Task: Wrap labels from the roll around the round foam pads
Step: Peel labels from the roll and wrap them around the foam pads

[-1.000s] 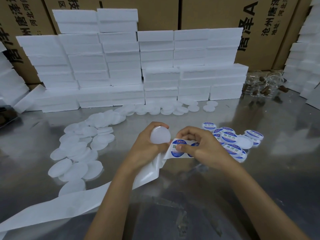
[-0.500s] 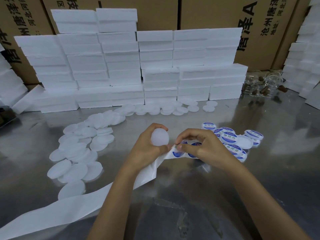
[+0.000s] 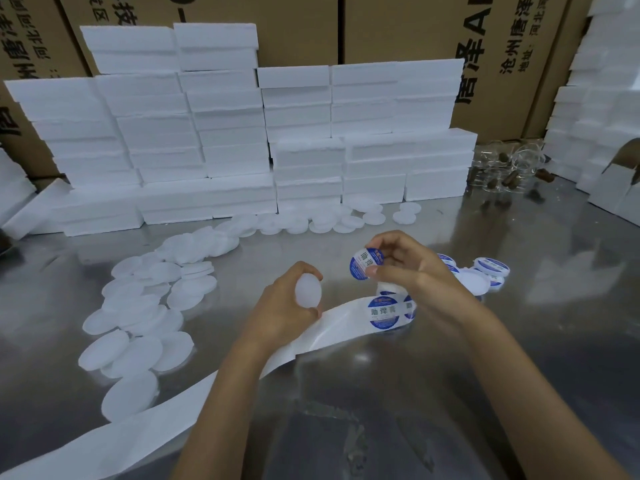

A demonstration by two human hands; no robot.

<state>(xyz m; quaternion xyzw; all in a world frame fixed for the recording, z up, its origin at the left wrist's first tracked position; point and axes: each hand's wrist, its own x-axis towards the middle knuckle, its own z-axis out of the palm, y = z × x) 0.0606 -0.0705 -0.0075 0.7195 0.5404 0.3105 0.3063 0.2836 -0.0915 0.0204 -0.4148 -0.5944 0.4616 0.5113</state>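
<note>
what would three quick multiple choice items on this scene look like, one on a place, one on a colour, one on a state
1. Where do the labelled pads lie?
A. right of the hands
B. on the foam blocks
C. at the left edge

2. What colour rims the peeled label?
A. red
B. blue
C. green

3. What does the left hand do?
A. lies flat on the table
B. holds a bare foam pad
C. pulls the liner strip

Key: 1 A, they sit beyond the right hand; 2 B, blue border shows; 3 B, fingers curl round the pad.
</note>
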